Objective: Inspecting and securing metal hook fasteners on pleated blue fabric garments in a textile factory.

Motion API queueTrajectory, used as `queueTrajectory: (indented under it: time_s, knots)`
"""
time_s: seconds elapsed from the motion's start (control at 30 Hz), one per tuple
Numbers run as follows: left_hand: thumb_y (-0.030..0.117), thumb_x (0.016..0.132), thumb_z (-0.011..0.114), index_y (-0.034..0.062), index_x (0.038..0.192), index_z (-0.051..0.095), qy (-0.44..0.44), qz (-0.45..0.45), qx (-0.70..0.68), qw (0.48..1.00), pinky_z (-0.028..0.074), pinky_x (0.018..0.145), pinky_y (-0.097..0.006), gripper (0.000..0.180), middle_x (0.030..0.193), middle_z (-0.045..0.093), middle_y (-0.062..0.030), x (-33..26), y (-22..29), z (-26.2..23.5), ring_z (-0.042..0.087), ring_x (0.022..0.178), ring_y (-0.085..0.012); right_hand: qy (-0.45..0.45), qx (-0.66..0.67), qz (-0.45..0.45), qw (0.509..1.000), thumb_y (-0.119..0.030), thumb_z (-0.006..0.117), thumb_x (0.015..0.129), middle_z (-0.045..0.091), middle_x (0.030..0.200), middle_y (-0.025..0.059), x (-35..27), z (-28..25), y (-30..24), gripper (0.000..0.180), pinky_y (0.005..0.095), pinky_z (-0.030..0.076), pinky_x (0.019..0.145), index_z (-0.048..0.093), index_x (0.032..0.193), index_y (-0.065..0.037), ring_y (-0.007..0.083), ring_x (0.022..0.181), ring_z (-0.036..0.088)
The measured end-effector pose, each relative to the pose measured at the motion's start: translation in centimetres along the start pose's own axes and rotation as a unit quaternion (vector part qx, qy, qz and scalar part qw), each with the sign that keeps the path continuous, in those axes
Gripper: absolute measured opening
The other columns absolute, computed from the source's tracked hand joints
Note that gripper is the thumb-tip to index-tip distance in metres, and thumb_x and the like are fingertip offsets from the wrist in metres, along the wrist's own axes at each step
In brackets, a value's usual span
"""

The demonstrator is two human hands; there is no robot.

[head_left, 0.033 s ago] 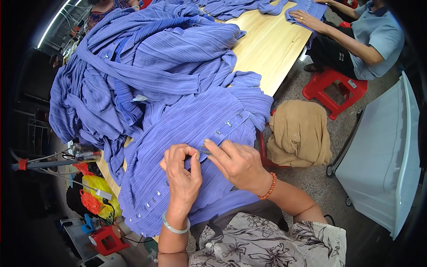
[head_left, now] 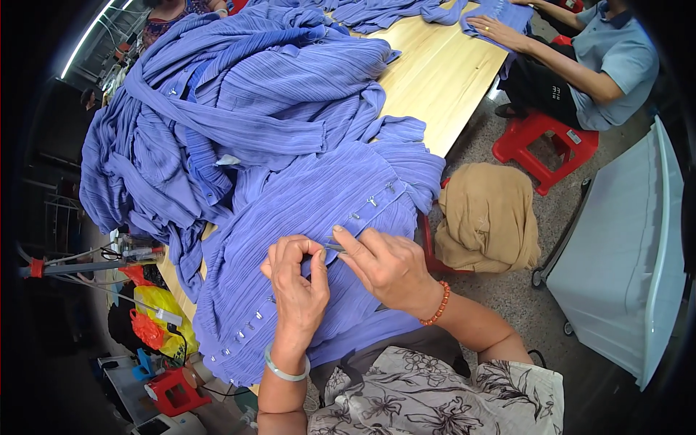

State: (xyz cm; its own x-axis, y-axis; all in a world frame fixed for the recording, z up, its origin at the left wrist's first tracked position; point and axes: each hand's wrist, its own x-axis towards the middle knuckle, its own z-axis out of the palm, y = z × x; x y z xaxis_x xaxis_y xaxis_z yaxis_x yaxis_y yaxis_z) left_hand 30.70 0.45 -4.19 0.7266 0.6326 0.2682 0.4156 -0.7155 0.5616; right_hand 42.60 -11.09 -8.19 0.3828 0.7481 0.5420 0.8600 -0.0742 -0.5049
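Co-worker's hand (head_left: 499, 32) at one o'clock has slid slightly left, its cloth (head_left: 473, 29) with it; both near hands are almost unmoved. They meet mid-view over a blue ribbed garment (head_left: 304, 199) lying across the table (head_left: 428, 80): the right hand (head_left: 391, 268) grips a small metal tool (head_left: 335, 246), the left hand (head_left: 296, 279) pinches finger to thumb, on what I cannot tell. Both block part of a row of metal fasteners (head_left: 372, 201). Heaped blue clothes (head_left: 261, 94) crowd eleven o'clock; a tan bundle (head_left: 489, 217) and white bin (head_left: 609, 261) fill three o'clock, a red stool (head_left: 516, 141) two, a yellow bag (head_left: 161, 299) eight.
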Motion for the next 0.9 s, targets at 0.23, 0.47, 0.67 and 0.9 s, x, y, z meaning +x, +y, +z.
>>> queueTrajectory:
  time_s: [0.23, 0.47, 0.67, 0.9]
  knots:
    - [0.002, 0.082, 0.067, 0.0066, 0.086, 0.060, 0.010, 0.039, -0.012, 0.999, 0.032, 0.083, -0.036, 0.010, 0.090, 0.061, -0.0049, -0.4, -0.3, 0.3, 0.053, 0.087, -0.0224, 0.020, -0.013, 0.015, 1.000, -0.018, 0.074, 0.085, 0.050, 0.075, 0.0032, -0.1, 0.5, -0.1, 0.043, 0.0332, 0.044, 0.051, 0.066, 0.126, -0.008, 0.0177, 0.059, 0.056]
    - [0.002, 0.082, 0.067, 0.0066, 0.087, 0.060, 0.018, 0.048, -0.018, 0.999, 0.032, 0.082, -0.036, 0.010, 0.090, 0.061, -0.0053, -0.5, -0.5, 0.4, 0.053, 0.087, -0.0228, 0.030, -0.015, 0.014, 0.999, -0.016, 0.075, 0.084, 0.049, 0.073, 0.0019, -0.4, 0.8, -0.2, 0.042, 0.0329, 0.043, 0.050, 0.067, 0.125, -0.010, 0.0170, 0.058, 0.055]
    - [0.002, 0.083, 0.068, 0.0064, 0.087, 0.061, 0.024, 0.034, -0.030, 0.999, 0.033, 0.085, -0.036, 0.009, 0.091, 0.061, -0.0065, -0.8, -0.6, 0.3, 0.054, 0.088, -0.0230, 0.062, -0.005, 0.032, 0.998, -0.015, 0.076, 0.083, 0.050, 0.072, 0.0028, 0.0, 0.4, 0.2, 0.040, 0.0325, 0.044, 0.049, 0.069, 0.122, -0.009, 0.0177, 0.055, 0.054]
    - [-0.001, 0.086, 0.067, 0.0018, 0.087, 0.061, 0.072, -0.031, -0.138, 0.987, 0.042, 0.082, -0.036, 0.006, 0.088, 0.061, -0.0100, -1.0, -1.3, -0.1, 0.055, 0.086, -0.0242, 0.007, 0.111, 0.048, 0.993, -0.017, 0.077, 0.083, 0.054, 0.075, 0.0043, 0.3, -0.8, -0.6, 0.041, 0.0330, 0.046, 0.049, 0.069, 0.122, -0.009, 0.0192, 0.055, 0.056]
